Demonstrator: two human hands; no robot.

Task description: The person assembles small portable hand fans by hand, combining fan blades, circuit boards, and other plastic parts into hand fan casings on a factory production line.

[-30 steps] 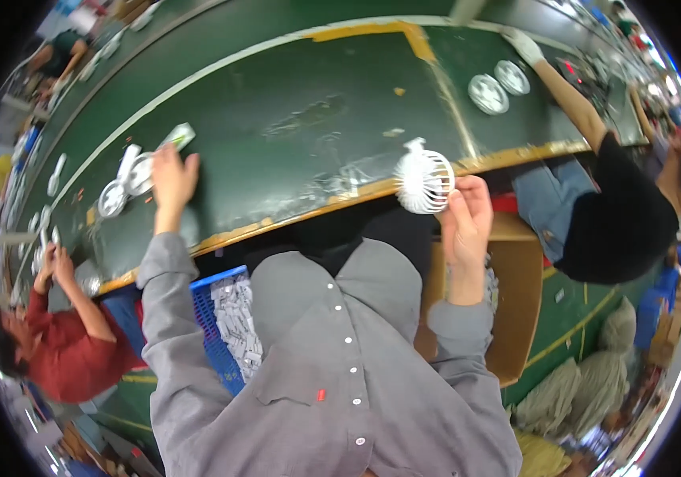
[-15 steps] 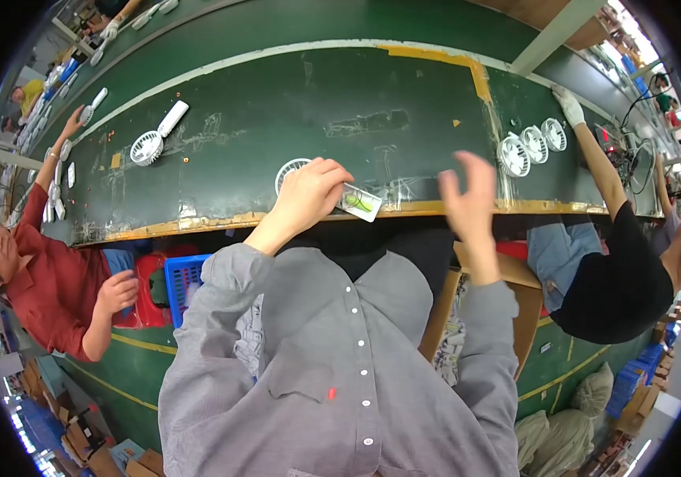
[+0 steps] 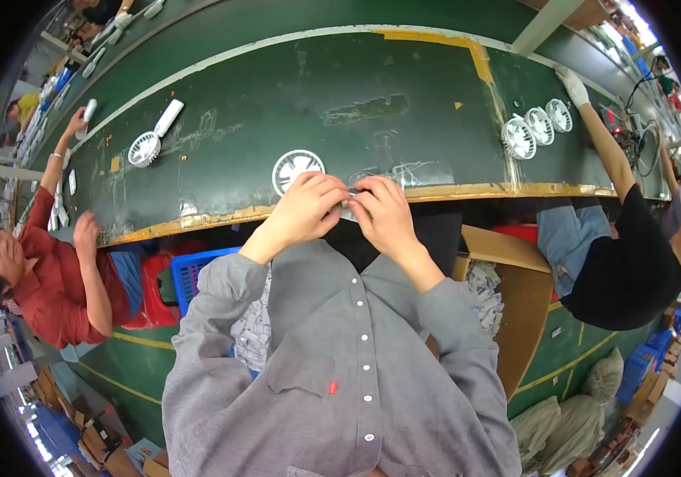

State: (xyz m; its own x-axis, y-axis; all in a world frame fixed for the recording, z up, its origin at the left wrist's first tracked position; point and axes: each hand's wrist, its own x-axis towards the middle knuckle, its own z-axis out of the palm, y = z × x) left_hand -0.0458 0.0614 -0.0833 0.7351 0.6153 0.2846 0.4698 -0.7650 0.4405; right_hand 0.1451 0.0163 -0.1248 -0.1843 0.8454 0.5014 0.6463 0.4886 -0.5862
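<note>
My left hand (image 3: 309, 208) and my right hand (image 3: 382, 213) meet at the near edge of the green conveyor belt (image 3: 340, 87). Together they pinch a small pale item (image 3: 348, 208), mostly hidden by the fingers. Just behind my left hand a white round fan head (image 3: 294, 168) lies flat on the belt. My grey shirt sleeves come up from the lower edge.
A white handheld fan (image 3: 153, 137) lies further left on the belt. Three white fan heads (image 3: 536, 127) sit at the right near a gloved hand (image 3: 573, 84) of a person in black. A person in red (image 3: 46, 262) sits at the left. A blue crate (image 3: 197, 274) and a cardboard box (image 3: 515, 294) stand below.
My hands have come together in front of me on the small item. Before, my left hand held it alone and my right hand was raised apart. The view has shifted slightly.
</note>
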